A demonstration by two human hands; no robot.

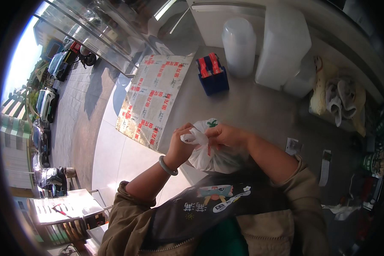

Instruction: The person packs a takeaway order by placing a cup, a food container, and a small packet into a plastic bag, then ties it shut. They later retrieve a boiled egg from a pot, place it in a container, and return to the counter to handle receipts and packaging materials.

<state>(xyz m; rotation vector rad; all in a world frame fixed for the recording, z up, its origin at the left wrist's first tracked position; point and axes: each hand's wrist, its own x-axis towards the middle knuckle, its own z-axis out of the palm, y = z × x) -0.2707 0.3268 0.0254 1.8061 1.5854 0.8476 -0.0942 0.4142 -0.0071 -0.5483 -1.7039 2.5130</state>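
Note:
A white plastic bag [204,161] with green and red print sits at the counter's near edge, close against my apron. Its top is gathered and twisted into a neck with a loop of handle sticking out. My left hand [180,140], with a bangle at the wrist, grips the gathered neck from the left. From the right, my right hand [222,136] pinches the plastic beside it, fingers curled. What the bag holds cannot be made out through the plastic.
Beyond the bag, a dark blue box [213,80] with red-topped packs stands on the metal counter [192,108]. Behind it are stacked clear plastic lids or bowls [240,48] and white containers [281,48]. A printed sheet [153,99] covers the left edge; cloths [340,99] lie right.

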